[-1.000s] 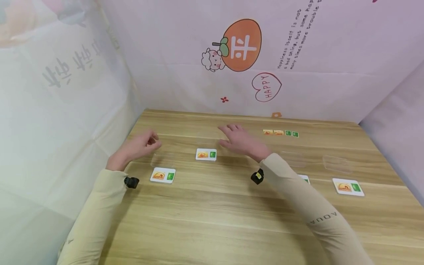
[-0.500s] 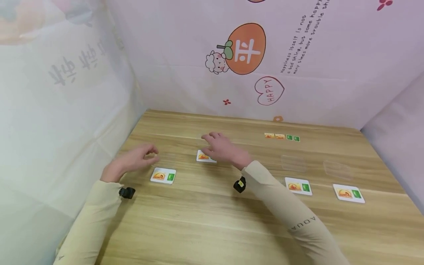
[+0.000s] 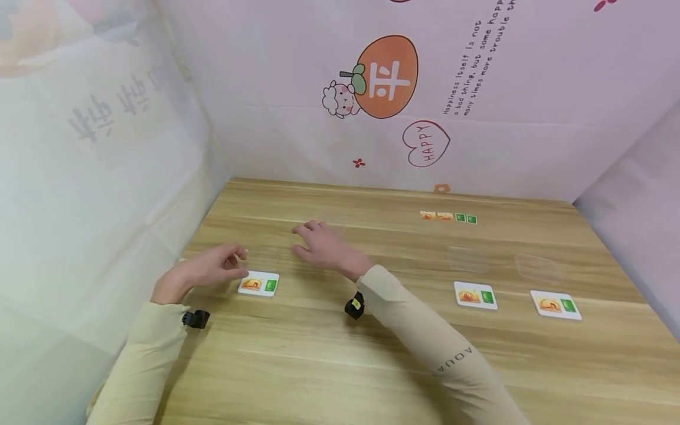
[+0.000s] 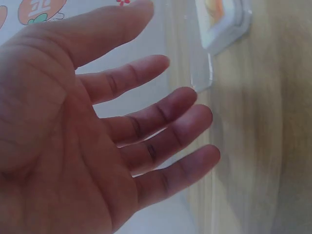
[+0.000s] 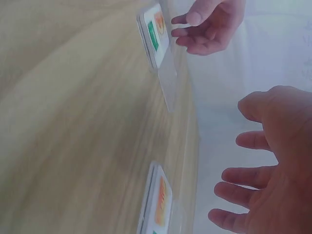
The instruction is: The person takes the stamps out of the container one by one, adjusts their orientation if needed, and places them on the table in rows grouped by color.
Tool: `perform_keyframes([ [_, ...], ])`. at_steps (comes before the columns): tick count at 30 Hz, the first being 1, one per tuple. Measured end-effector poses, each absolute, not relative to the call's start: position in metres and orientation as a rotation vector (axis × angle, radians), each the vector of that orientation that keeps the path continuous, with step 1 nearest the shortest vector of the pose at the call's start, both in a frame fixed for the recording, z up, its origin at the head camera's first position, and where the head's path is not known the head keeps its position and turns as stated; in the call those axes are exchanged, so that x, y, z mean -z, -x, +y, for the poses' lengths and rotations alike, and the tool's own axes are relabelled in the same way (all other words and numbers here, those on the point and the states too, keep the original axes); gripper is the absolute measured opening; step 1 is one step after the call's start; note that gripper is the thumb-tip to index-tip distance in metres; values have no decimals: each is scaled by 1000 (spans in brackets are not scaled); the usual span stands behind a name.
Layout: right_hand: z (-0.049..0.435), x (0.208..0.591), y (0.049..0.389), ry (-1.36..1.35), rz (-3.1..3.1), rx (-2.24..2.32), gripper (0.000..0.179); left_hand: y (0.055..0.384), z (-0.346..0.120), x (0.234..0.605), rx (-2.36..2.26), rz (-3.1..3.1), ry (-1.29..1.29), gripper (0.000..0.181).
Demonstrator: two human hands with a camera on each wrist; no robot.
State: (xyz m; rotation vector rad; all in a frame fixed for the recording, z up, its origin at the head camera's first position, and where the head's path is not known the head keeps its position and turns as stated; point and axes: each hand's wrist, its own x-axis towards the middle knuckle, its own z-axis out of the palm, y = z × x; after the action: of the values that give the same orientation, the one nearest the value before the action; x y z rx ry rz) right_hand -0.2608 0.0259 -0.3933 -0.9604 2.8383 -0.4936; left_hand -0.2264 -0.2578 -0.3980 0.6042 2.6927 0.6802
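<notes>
My left hand (image 3: 204, 268) hovers at the left beside a white card-like box (image 3: 258, 284) printed with an orange picture and a green square. Its fingers are loosely bent and hold nothing, as the left wrist view of the hand (image 4: 97, 126) confirms. My right hand (image 3: 325, 248) is over the middle-left of the table, fingers spread and relaxed, nothing in them. It hides a second white box in the head view; the right wrist view shows this box (image 5: 160, 204) below the fingers. A clear plastic flap (image 5: 167, 85) lies beside the first box.
Two similar white boxes, one (image 3: 475, 295) and another (image 3: 556, 304), lie at the right with clear flaps behind them. Two small orange pieces (image 3: 437, 216) and two green ones (image 3: 466, 218) sit in a row near the back edge. Printed cloth walls (image 3: 297, 136) border the wooden table (image 3: 297, 354).
My right hand has moved left across the table, covering the second box and uncovering one at the right. My left hand has shifted slightly left and nearer to me.
</notes>
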Motion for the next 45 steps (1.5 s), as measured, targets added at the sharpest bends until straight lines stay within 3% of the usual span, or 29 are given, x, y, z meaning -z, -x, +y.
perform_keyframes([
  [26, -16, 426, 237, 939, 2671, 772, 34, 217, -256, 403, -497, 2694, -513, 57],
  [33, -22, 429, 234, 966, 2692, 725, 32, 216, -256, 405, -501, 2705, -552, 47],
  [45, -35, 429, 229, 988, 2665, 642, 24, 216, -246, 400, -398, 2692, -525, 55],
])
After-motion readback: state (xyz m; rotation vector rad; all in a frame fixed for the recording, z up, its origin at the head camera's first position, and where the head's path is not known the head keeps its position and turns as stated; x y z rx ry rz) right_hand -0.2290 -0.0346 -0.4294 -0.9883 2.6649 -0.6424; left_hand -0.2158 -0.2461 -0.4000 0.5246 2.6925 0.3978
